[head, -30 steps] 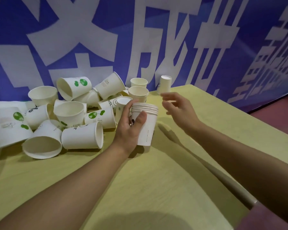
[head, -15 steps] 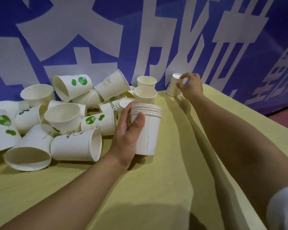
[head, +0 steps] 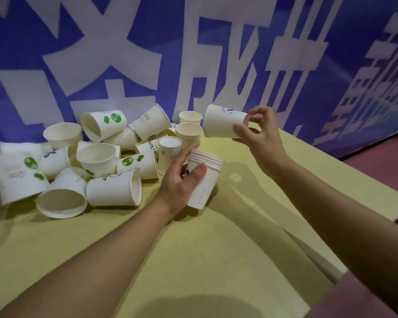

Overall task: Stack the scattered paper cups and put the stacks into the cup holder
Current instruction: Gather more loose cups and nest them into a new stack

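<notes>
My left hand [head: 182, 180] grips an upright stack of several white paper cups [head: 203, 182] that stands on the yellow table [head: 193, 260]. My right hand [head: 260, 131] pinches the base of a single white cup [head: 223, 121], held on its side in the air above and to the right of the stack, its mouth facing left. A heap of scattered white cups [head: 97, 157], some with green prints, lies to the left of the stack, several on their sides. No cup holder is in view.
A blue banner with large white characters [head: 193, 53] hangs right behind the table. The table's right edge [head: 331, 180] drops to a reddish floor [head: 381, 152]. Two small upright cups [head: 190, 125] stand at the back of the heap.
My right hand took the upside-down cup from the table's far edge and lifted it back toward the stack, turning it on its side. The left hand kept holding the stack.
</notes>
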Action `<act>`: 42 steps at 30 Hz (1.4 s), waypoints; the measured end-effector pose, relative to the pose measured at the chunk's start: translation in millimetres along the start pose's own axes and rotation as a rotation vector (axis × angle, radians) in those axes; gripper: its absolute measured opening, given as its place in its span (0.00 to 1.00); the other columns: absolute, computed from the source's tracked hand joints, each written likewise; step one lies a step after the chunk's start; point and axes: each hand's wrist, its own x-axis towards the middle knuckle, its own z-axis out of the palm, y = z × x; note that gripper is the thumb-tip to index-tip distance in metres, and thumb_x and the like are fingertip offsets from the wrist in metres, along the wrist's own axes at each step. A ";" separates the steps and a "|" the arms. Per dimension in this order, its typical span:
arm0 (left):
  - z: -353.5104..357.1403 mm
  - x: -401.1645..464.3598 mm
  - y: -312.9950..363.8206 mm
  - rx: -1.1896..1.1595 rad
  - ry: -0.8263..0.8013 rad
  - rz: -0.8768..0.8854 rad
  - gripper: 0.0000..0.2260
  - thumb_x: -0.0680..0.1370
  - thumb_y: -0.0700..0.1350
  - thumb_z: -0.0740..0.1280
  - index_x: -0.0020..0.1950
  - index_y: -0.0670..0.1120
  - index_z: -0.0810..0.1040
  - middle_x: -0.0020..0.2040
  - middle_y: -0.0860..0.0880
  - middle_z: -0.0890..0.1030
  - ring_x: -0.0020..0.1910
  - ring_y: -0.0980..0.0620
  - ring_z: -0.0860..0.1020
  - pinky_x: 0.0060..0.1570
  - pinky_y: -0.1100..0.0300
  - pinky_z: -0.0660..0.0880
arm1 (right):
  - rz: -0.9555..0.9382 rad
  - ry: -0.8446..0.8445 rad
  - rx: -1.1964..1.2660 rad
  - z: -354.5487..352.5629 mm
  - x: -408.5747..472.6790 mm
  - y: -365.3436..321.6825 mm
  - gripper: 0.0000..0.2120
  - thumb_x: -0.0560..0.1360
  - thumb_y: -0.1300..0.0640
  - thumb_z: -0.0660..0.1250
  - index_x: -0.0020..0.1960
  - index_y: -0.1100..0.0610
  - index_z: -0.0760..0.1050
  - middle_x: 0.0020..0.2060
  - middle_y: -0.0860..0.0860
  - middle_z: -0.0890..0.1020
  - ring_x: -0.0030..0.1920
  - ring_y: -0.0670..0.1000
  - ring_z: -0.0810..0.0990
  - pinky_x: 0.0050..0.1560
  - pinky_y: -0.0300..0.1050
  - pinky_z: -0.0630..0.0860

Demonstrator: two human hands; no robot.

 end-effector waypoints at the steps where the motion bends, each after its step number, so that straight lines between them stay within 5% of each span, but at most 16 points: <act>1: 0.3 -3.6 2.5 0.033 -0.010 0.007 0.29 0.70 0.67 0.68 0.71 0.70 0.69 0.70 0.51 0.75 0.62 0.56 0.78 0.54 0.61 0.77 | 0.027 -0.033 0.038 3.7 -14.8 -7.3 0.21 0.76 0.59 0.73 0.63 0.52 0.66 0.61 0.52 0.72 0.57 0.55 0.81 0.53 0.51 0.83; 5: -1.5 -23.3 18.3 0.107 -0.045 0.013 0.32 0.71 0.67 0.66 0.74 0.71 0.61 0.72 0.49 0.73 0.64 0.53 0.77 0.58 0.55 0.78 | 0.085 -0.092 -0.048 21.9 -55.1 -22.7 0.21 0.76 0.57 0.73 0.65 0.48 0.71 0.58 0.49 0.72 0.55 0.52 0.80 0.52 0.46 0.83; 8: -8.2 -39.0 25.9 0.130 -0.038 0.013 0.36 0.71 0.66 0.67 0.77 0.65 0.59 0.71 0.49 0.75 0.65 0.52 0.77 0.61 0.52 0.78 | 0.132 -0.064 0.027 35.1 -73.0 -29.6 0.08 0.79 0.53 0.69 0.55 0.55 0.75 0.54 0.50 0.78 0.53 0.51 0.82 0.50 0.44 0.84; 10: -15.3 -49.9 27.8 0.142 -0.025 0.016 0.36 0.71 0.65 0.68 0.78 0.61 0.61 0.69 0.51 0.77 0.64 0.52 0.78 0.60 0.52 0.78 | 0.131 -0.060 0.051 43.3 -81.7 -33.9 0.08 0.79 0.53 0.68 0.51 0.58 0.73 0.51 0.51 0.80 0.49 0.48 0.84 0.46 0.41 0.83; 13: -27.1 -66.8 38.5 0.118 0.043 -0.001 0.30 0.69 0.66 0.67 0.70 0.66 0.64 0.62 0.56 0.78 0.55 0.59 0.81 0.49 0.61 0.79 | 0.132 -0.102 0.033 57.6 -89.9 -37.6 0.16 0.76 0.53 0.73 0.59 0.48 0.70 0.54 0.49 0.78 0.53 0.49 0.82 0.48 0.43 0.82; 16: -41.5 -80.3 46.6 0.092 0.099 0.001 0.27 0.68 0.65 0.68 0.65 0.65 0.66 0.58 0.51 0.79 0.48 0.58 0.82 0.41 0.62 0.79 | 0.116 -0.194 0.038 72.2 -101.2 -40.2 0.23 0.76 0.52 0.73 0.66 0.41 0.69 0.56 0.49 0.77 0.56 0.50 0.80 0.54 0.48 0.82; 20: -62.1 -93.9 51.0 0.111 0.158 0.044 0.31 0.71 0.63 0.68 0.71 0.65 0.61 0.65 0.49 0.77 0.52 0.58 0.82 0.43 0.64 0.79 | 0.059 -0.293 0.070 90.1 -118.2 -38.7 0.15 0.81 0.52 0.66 0.67 0.50 0.78 0.57 0.50 0.81 0.56 0.50 0.82 0.57 0.50 0.82; 24: -83.2 -101.3 55.4 0.147 0.152 0.072 0.30 0.76 0.58 0.66 0.75 0.67 0.57 0.68 0.55 0.73 0.56 0.63 0.79 0.47 0.66 0.78 | 0.105 -0.329 0.122 107.4 -121.6 -39.5 0.13 0.84 0.54 0.60 0.62 0.48 0.81 0.53 0.47 0.82 0.49 0.52 0.78 0.52 0.50 0.82; 28: -99.0 -111.9 42.6 0.097 0.197 0.040 0.27 0.71 0.61 0.70 0.69 0.66 0.68 0.64 0.44 0.79 0.56 0.48 0.81 0.50 0.53 0.81 | 0.038 -0.123 -0.126 125.5 -90.9 -31.4 0.12 0.81 0.55 0.64 0.63 0.48 0.79 0.54 0.46 0.79 0.51 0.49 0.79 0.55 0.54 0.82; 32: -101.3 -113.5 38.0 0.063 0.219 0.018 0.24 0.69 0.61 0.69 0.64 0.63 0.69 0.53 0.45 0.81 0.47 0.52 0.81 0.42 0.61 0.77 | -0.042 -0.050 -0.515 134.1 -60.4 -0.8 0.19 0.80 0.52 0.67 0.70 0.47 0.74 0.70 0.52 0.70 0.68 0.54 0.69 0.71 0.50 0.67; 36: -106.5 -109.9 32.9 0.026 0.187 0.006 0.20 0.69 0.61 0.70 0.60 0.68 0.71 0.52 0.45 0.82 0.47 0.49 0.81 0.45 0.55 0.78 | -0.028 -0.108 -0.562 131.4 -59.2 28.7 0.20 0.80 0.53 0.68 0.71 0.45 0.72 0.76 0.47 0.65 0.75 0.51 0.61 0.69 0.43 0.59; 42: -107.0 -107.1 31.8 0.018 0.136 0.013 0.22 0.70 0.60 0.70 0.63 0.64 0.71 0.48 0.50 0.82 0.45 0.53 0.80 0.45 0.58 0.77 | -0.102 -0.029 -0.627 131.0 -50.5 26.8 0.06 0.77 0.53 0.72 0.51 0.47 0.76 0.74 0.48 0.68 0.73 0.51 0.64 0.66 0.39 0.61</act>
